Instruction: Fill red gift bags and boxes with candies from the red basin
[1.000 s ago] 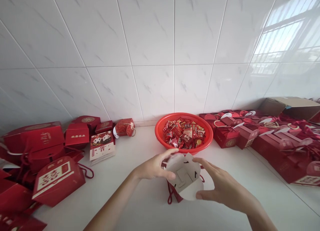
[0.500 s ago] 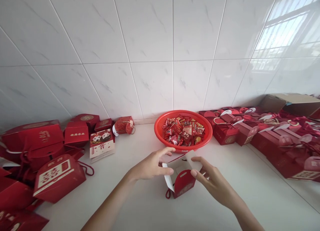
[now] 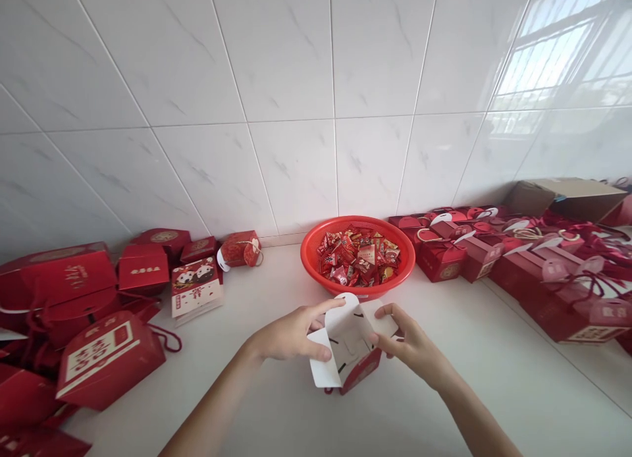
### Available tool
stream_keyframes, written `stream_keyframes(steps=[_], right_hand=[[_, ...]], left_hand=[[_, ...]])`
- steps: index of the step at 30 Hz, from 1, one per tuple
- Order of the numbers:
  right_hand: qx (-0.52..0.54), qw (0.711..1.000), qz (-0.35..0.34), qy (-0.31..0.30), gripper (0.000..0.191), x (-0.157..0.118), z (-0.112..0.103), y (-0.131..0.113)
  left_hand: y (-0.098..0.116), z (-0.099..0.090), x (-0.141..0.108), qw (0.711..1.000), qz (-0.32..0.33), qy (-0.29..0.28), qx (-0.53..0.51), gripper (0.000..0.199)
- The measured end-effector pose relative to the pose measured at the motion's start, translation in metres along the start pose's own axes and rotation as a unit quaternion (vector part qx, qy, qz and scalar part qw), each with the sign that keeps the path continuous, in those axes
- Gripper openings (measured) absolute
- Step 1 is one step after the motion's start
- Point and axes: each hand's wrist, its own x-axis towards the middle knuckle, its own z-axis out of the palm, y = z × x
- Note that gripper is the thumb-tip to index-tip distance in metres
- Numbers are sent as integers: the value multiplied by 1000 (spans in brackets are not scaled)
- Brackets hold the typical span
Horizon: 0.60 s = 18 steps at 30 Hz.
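Observation:
A small red gift box (image 3: pixel 363 373) with a white inside stands on the counter before me, its top flaps folded outward. Inside it a few dark slits or cord ends show, and no sweets are visible. My left hand (image 3: pixel 301 332) holds the box's left side, thumb on the white left flap and fingers along the far side. The right flap is pinched between thumb and fingers of my right hand (image 3: pixel 402 338). Just beyond the box sits a red plastic basket (image 3: pixel 307 259) of wrapped candies (image 3: pixel 353 253).
Several red gift boxes (image 3: pixel 111 358) crowd the left, beside a panda-printed card box (image 3: pixel 197 289). More handled boxes (image 3: pixel 442 259) line the right, with a brown cardboard carton (image 3: pixel 567 190) behind. A white tiled wall (image 3: pixel 296 174) backs the counter (image 3: pixel 266 404).
The box's near and far flaps have been spread outward, so its inside shows more. My right hand has closed on the right flap. The view has shifted slightly to the right.

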Motion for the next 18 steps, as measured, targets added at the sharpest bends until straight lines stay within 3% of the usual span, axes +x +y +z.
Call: stream_keyframes(steps=[3,6,13,18], right_hand=[[50,993,5,-106,64,-3,-12,-2],[74,985,-6,-158,76,-3,-17,1],[63,985,-24,-158,74,2,-14,10],[37,990,-57,-120,69,8,-17,12]], left_hand=[[-7,-8,4,997,-2,-23,-67,108],[-14,-16,10,990,5,-54,-130,104],[-40,-23,26,979,12,-84,-186,88],[-41,-21,29,977,39,-49,-203,81]])
